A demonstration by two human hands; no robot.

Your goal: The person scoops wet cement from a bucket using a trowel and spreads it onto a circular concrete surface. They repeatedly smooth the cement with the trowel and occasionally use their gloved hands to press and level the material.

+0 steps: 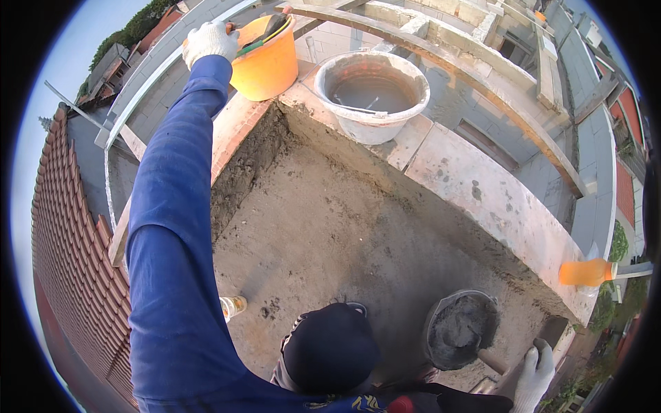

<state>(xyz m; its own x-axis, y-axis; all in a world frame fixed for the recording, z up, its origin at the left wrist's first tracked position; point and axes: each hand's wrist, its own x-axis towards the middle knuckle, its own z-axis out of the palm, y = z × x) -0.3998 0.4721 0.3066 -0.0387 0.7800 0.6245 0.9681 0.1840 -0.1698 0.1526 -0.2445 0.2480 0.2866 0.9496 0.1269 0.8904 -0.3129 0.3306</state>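
Left hand (210, 45): fingers curled at the rim of the orange bucket (265, 72), which stands on the wall ledge (482, 172); exact hold cannot be told. Right hand (533, 378): grip unclear. Risk: 1 sideways tug could topple the bucket off the ledge.

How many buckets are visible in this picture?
3: an orange bucket by the left hand, a white bucket right of it on the ledge, and a black bucket at lower right. Others may be hidden.
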